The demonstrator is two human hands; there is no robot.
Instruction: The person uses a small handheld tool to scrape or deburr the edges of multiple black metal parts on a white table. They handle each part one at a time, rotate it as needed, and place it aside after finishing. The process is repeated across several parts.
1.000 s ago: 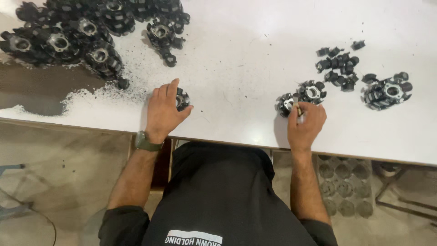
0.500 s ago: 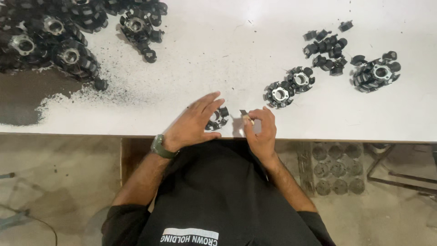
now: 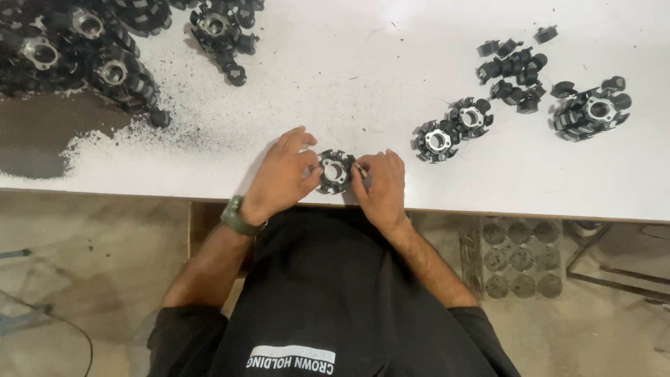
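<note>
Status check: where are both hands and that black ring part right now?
Left hand and right hand both grip the black ring part at the white table edge. Nothing between them.

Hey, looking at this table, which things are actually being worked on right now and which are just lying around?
In hand:
- round black part with a metal centre, at the near table edge
- left hand gripping its left side
- right hand gripping its right side

Lying about:
- two similar round parts to the right
- small loose black pieces
- heap of black parts, far left
- white table
</note>
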